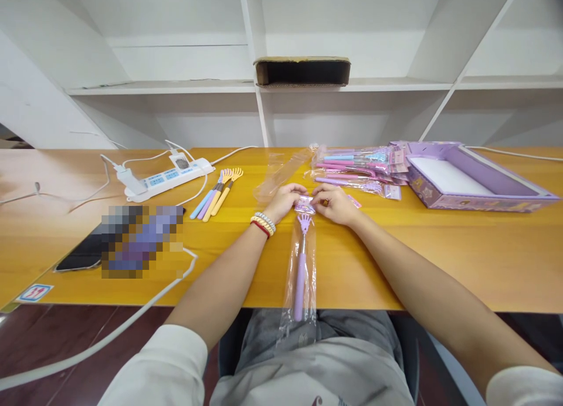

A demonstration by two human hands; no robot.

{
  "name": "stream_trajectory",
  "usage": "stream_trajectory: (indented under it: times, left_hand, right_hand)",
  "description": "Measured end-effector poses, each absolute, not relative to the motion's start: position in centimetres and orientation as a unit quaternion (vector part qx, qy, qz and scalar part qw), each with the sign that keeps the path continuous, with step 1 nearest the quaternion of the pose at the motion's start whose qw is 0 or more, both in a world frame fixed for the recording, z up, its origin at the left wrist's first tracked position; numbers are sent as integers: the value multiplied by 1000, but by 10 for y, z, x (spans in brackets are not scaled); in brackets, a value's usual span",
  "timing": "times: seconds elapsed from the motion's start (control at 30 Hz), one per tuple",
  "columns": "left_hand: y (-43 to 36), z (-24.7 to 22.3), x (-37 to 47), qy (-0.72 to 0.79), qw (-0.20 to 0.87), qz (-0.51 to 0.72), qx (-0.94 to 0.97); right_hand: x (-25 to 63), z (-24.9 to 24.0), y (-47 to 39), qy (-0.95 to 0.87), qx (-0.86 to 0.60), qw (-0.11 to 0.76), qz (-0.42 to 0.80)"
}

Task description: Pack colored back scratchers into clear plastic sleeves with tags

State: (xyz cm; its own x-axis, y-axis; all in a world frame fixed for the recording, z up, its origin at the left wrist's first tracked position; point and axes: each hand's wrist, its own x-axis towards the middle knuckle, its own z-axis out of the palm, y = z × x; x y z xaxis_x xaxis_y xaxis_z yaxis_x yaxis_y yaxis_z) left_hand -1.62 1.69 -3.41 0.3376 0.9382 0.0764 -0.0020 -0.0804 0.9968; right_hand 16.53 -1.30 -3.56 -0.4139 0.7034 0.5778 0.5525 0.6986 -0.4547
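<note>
A purple back scratcher (300,283) lies inside a clear plastic bag (289,294), its hand-shaped end pointing away from me and the bag's near end hanging over the table edge. At the far end of the bag is a small pink-purple header card (304,205). My left hand (285,202) pinches the card's left side, fingers closed. My right hand (333,203) has its fingertips closed on the card's right side. Part of a pink card (354,201) shows just beyond my right hand.
Several bagged back scratchers (356,162) are piled beside an open purple box (479,203). Loose back scratchers (215,196) lie at left near a power strip (169,180) and a dark phone (83,250). Empty clear bags (281,174) lie behind my hands. A white cable (132,319) crosses the front left.
</note>
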Motion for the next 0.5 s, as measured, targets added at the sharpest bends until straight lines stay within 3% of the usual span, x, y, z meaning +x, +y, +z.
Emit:
stream_trajectory:
  times: [0.3,0.5]
  left_hand:
    - [9,-30,-14,411,472,380,681]
    - [9,-31,-14,384,469,417,677]
  right_hand:
    - [163,-35,-15,-839,-373,383,98]
    - [162,-32,-19,-802,-422,395,150]
